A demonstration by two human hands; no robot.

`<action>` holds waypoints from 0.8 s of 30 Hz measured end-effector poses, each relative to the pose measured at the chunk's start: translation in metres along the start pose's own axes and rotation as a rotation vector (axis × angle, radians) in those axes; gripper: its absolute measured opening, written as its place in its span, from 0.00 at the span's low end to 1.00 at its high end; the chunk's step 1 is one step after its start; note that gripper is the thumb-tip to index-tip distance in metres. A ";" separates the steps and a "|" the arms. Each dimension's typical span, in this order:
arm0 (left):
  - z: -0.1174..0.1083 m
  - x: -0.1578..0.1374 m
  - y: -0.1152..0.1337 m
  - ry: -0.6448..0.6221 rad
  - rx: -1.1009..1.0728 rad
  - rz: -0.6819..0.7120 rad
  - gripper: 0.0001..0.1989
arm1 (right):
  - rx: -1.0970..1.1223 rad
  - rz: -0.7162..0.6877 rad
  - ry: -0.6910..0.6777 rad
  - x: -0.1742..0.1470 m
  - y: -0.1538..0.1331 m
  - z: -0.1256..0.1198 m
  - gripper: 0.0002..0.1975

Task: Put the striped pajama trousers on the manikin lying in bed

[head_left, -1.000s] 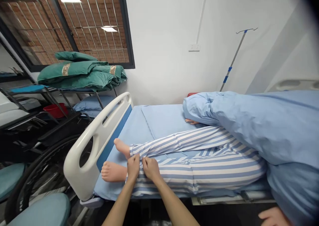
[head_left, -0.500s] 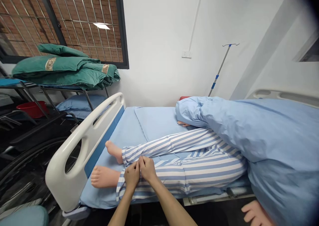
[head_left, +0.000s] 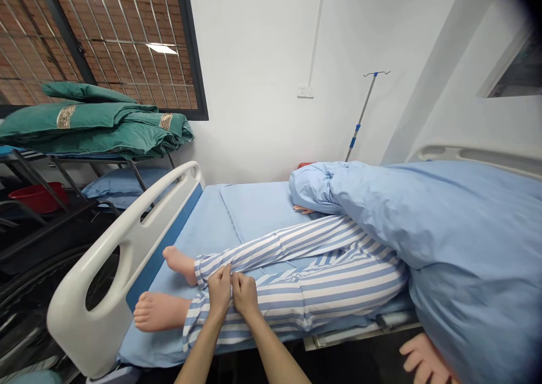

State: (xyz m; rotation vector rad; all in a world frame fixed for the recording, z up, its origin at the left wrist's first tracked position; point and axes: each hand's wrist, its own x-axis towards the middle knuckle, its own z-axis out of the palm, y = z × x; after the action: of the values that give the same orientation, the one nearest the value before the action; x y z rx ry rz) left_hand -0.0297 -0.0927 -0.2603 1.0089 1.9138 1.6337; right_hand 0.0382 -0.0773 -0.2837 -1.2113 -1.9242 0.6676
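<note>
Both hands are closed, fingers curled in: the left hand (head_left: 219,291) and the right hand (head_left: 245,293) sit side by side with a narrow gap, above the lower legs of the striped trousers (head_left: 347,299). Whether a fold of cloth is caught inside either one, I cannot tell. The trousers are on a reclining figure, apparently a manikin, lying nearer the near long edge of the bed (head_left: 262,200) than the far one. Its near foot (head_left: 161,312) and far foot (head_left: 180,264) point toward the footboard (head_left: 104,319) at the foot edge. A blue quilt (head_left: 466,220) covers the upper part toward the head edge, and one manikin hand (head_left: 427,361) shows beyond the near edge, below the quilt.

For good handling here, the two hands would best work evenly, with matched height and pressure, so the cloth neither twists nor rides up the shin. Any grip should take slack fabric alone, leaving the leg beneath unpinched. Loose wrists and small, level movements seem wiser than a sharp tug. Keeping clear of the feet also matters, since a sideways pull could swing them toward the footboard.
</note>
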 end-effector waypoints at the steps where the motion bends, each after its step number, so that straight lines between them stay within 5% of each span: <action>1: 0.003 -0.002 0.000 -0.003 -0.005 -0.002 0.18 | 0.039 0.009 0.013 0.000 0.001 -0.001 0.24; 9: 0.009 -0.010 -0.030 -0.045 0.155 0.010 0.19 | 0.155 0.069 0.066 0.003 -0.002 -0.001 0.20; 14: 0.006 -0.007 -0.030 -0.060 0.079 -0.031 0.20 | 0.190 -0.009 0.060 0.007 -0.018 -0.010 0.21; 24: 0.006 -0.012 -0.028 -0.039 0.090 0.027 0.16 | 0.223 0.084 0.085 -0.001 -0.003 0.005 0.18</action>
State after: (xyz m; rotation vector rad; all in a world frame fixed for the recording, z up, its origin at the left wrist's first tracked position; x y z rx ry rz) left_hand -0.0248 -0.0988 -0.2899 1.0987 1.9711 1.5436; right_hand 0.0334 -0.0796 -0.2846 -1.1647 -1.6873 0.8381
